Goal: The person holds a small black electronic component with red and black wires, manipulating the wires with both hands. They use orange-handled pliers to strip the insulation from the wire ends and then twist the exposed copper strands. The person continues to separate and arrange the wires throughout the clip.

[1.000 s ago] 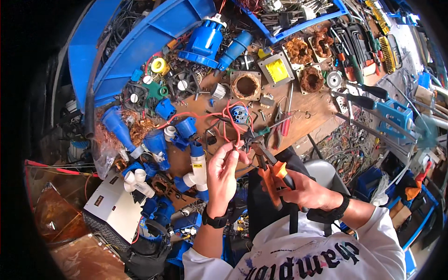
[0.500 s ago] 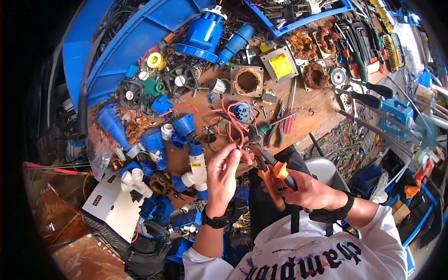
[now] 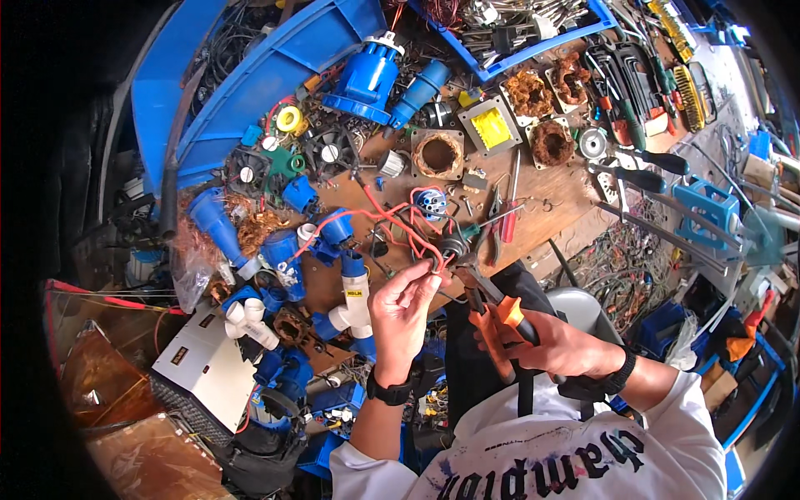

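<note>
Rn, L hand (image 3: 406,315) pinches red wires (image 3: 437,253), R hand (image 3: 557,343) grips orange-handled pliers (image 3: 490,335).

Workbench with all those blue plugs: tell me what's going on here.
A person is working with both hands at the near edge of a cluttered wooden table. The left hand pinches red wires, which loop over the table near a round blue socket. The right hand holds pliers, their jaws close to the pinched wires; whether they touch is unclear.
</note>
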The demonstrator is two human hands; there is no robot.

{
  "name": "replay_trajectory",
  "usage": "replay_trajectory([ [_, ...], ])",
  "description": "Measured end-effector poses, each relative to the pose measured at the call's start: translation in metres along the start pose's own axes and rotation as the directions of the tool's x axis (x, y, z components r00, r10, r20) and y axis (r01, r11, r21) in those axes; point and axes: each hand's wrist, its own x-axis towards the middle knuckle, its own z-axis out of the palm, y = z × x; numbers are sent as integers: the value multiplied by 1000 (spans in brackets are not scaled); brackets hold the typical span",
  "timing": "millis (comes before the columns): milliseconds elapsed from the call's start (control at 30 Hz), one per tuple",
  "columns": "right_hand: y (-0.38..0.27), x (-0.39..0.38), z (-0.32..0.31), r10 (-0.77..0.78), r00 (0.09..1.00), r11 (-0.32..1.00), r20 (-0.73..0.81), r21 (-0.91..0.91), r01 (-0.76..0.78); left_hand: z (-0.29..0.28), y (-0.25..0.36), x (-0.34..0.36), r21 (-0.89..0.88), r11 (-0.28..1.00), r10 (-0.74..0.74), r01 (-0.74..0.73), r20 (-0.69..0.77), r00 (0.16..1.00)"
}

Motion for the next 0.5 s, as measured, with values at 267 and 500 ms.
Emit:
replay_trajectory([
  [267, 0, -10, -6, 125, 987, 987, 98, -113, -114, 11, 12, 0, 146, 986, 101, -83, -120, 988],
  [500, 6, -11, -8, 102, 991, 994, 83, 16, -104, 11, 9, 5, 280, 953, 138, -115, -65, 988],
])
